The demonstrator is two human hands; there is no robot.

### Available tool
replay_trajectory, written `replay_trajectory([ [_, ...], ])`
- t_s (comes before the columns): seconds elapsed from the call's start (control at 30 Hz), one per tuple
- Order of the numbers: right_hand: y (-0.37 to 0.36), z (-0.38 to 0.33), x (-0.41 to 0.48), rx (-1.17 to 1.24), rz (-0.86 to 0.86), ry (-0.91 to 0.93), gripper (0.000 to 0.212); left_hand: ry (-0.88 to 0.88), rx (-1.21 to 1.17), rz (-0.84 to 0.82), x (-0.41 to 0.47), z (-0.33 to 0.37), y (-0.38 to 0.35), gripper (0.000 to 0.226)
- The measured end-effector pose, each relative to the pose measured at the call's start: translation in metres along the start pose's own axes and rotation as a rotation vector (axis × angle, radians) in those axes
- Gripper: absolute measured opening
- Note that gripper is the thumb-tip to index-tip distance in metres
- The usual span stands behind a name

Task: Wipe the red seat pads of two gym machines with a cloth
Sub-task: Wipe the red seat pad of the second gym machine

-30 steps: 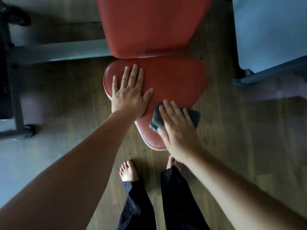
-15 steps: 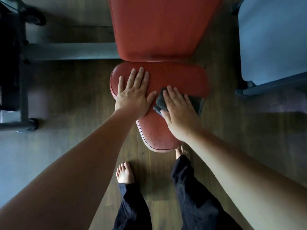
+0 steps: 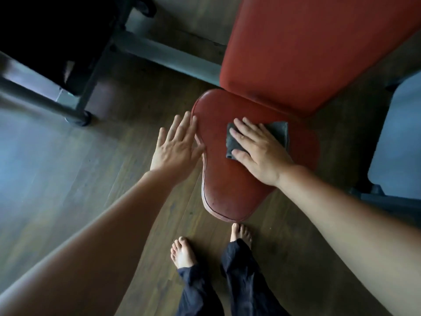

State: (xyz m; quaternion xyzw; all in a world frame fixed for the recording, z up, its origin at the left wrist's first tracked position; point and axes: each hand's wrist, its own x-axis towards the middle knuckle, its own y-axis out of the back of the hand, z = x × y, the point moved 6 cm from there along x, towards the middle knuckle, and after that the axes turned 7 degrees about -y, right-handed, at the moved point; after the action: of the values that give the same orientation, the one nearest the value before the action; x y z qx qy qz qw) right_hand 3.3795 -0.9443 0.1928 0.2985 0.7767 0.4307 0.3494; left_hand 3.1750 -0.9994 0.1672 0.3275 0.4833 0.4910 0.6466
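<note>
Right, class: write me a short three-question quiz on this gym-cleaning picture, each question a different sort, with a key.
1. True or false: the cloth lies on the floor.
2. Which hand presses the cloth onto the red seat pad?
A. left hand
B. right hand
C. both
3. Fill in: the left hand is spread open at the pad's ____ edge, as the person sees it.

Key:
1. False; it lies on the seat pad.
2. B
3. left
</note>
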Motion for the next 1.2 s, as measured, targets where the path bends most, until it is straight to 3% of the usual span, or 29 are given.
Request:
replay_trajectory([
  [0.17,-0.006,-0.012,0.011,-0.019,0.045,-0.123,0.077,-0.004,-0.095,-0.027,-0.008,-0.009,-0.017,0.076],
  [0.27,-0.011,-0.013,0.026,-0.100,0.037,-0.104,0.075,-0.037,-0.109,-0.044,-0.006,-0.012,-0.019,0.075],
  [0.5,0.002,-0.032,0.138,-0.060,0.059,-0.078,0.071,-0.031,-0.134,-0.045,-0.004,-0.013,-0.022,0.075],
  [0.57,0.004,-0.032,0.121,0.007,0.100,-0.033,0.070,-0.020,-0.157,-0.050,-0.006,-0.012,-0.021,0.074],
  [0.7,-0.009,-0.017,0.059,-0.113,0.055,0.061,0.066,-0.050,-0.175,-0.085,-0.003,-0.010,-0.021,0.077],
  [0.93,0.004,-0.023,0.141,-0.105,0.052,-0.085,0.064,-0.030,-0.170,-0.101,-0.002,-0.008,-0.022,0.078],
  [1.2,-0.017,-0.035,0.044,-0.177,0.064,0.167,0.062,-0.035,-0.163,-0.119,-0.002,-0.011,-0.019,0.080],
])
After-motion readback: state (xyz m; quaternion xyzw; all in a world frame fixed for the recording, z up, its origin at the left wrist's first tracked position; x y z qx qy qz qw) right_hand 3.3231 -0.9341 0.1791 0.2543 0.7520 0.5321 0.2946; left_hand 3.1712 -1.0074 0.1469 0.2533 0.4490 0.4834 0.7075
